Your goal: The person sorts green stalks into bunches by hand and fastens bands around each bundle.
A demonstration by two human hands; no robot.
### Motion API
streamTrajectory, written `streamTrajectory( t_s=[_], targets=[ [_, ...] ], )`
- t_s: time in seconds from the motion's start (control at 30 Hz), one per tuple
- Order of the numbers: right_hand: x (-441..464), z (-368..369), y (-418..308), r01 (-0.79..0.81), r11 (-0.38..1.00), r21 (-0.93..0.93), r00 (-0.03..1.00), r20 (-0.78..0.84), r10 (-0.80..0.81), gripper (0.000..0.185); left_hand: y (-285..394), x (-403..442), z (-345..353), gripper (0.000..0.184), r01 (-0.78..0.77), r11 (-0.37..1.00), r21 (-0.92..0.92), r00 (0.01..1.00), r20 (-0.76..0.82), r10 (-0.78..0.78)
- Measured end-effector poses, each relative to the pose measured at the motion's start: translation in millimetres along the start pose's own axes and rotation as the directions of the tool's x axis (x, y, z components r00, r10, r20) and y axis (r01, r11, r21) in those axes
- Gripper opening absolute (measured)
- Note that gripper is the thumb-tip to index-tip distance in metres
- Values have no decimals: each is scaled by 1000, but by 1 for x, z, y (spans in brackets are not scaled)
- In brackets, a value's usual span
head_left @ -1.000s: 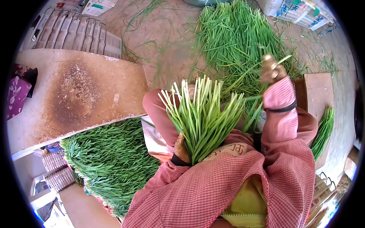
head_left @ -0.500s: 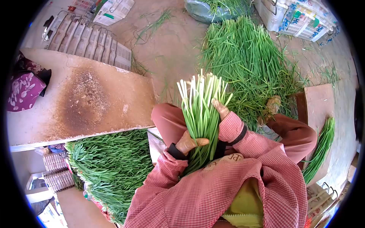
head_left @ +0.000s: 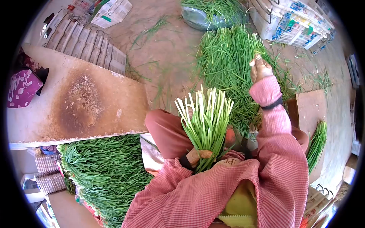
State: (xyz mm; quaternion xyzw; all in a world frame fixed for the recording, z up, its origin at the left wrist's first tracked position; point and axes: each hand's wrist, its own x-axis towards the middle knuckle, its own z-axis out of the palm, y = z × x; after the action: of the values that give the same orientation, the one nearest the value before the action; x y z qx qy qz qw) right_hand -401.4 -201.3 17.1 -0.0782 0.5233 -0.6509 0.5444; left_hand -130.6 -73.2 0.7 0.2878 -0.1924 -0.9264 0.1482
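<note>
My left hand (head_left: 197, 156) is wrapped round the lower part of a bunch of green stalks (head_left: 207, 119), whose pale cut ends point up and away from me. My right hand (head_left: 261, 67) is stretched out over the right side of a large loose pile of green stalks (head_left: 226, 64) on the floor. Its fingers are pressed together near the tips of the pile; whether they pinch a stalk is too small to tell.
A stained board (head_left: 125, 95) lies at the left, above a dense stack of greens (head_left: 106, 171). White crates (head_left: 281, 26) stand at the back right, beside a filled plastic bag (head_left: 201, 19). Another small bundle (head_left: 317, 146) rests on a board at right.
My right hand has left the bunch and reached forward to the pile. The left hand still holds the bunch, now slightly lower in view.
</note>
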Motion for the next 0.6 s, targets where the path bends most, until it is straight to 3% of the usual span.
streamTrajectory(
  t_s=[0.03, 0.1, 0.13, 0.17, 0.2, 0.23, 0.27, 0.3, 0.33, 0.4, 0.43, 0.47, 0.5, 0.57, 0.6],
  targets=[
    [-8, -9, 10, 145, 989, -40, 955, 268, -129, 18, -4, 4, -5, 29, -5, 1000, 14, 1000, -17, 6],
    [-77, 17, 16, -42, 916, -399, 874, 430, 227, 21, -5, 8, 4, 29, -46, 999, 2, 999, -24, 46],
    [-98, 23, 15, 176, 745, -644, 882, 438, 171, 20, -4, 11, 7, 29, -87, 996, 2, 996, -31, 87],
    [-119, 28, 13, 349, 465, -814, 888, 445, 114, 20, -4, 12, 8, 29, -85, 996, 2, 996, -28, 85],
    [-102, 3, 44, 843, -17, -537, 529, 835, -154, 19, -5, 12, 8, 30, -90, 994, 64, 994, -52, 93],
    [-80, -2, 49, 714, 276, -643, 693, 705, -149, 17, -6, 12, 8, 32, -95, 988, 124, 992, -76, 105],
    [-56, 0, 28, 457, 490, -743, 883, 444, -151, 18, -9, 10, 5, 32, -97, 988, 122, 991, -79, 107],
    [-32, 2, 6, 194, 708, -679, 981, 137, -137, 20, -13, 7, 0, 33, -64, 989, 131, 990, -115, 79],
    [-39, 11, -32, 174, 797, -578, 980, 19, -200, 22, -15, 7, -5, 34, -37, 989, 142, 987, -147, 58],
    [-60, 34, -37, 83, 863, -498, 996, 73, -53, 17, -15, 11, -7, 35, -55, 988, 145, 983, -167, 79],
    [-76, 31, -19, 78, 901, -426, 944, 323, 71, 14, -18, 9, -7, 36, -48, 989, 140, 978, -193, 75],
    [-105, 44, -20, 176, 653, -737, 903, 385, 191, 14, -18, 11, -3, 36, -44, 989, 141, 979, -189, 71],
    [-101, 44, -1, 458, 358, -814, 781, 561, 276, 18, -16, 13, 3, 36, -99, 979, 176, 980, -156, 127],
    [-98, 43, 25, 566, 384, -729, 797, 604, -26, 16, -15, 13, 10, 39, -146, 979, 143, 976, -144, 166],
    [-89, 49, 24, 128, 704, -699, 892, 392, 226, 13, -13, 13, 8, 39, -151, 978, 144, 974, -148, 172]
  ],
)
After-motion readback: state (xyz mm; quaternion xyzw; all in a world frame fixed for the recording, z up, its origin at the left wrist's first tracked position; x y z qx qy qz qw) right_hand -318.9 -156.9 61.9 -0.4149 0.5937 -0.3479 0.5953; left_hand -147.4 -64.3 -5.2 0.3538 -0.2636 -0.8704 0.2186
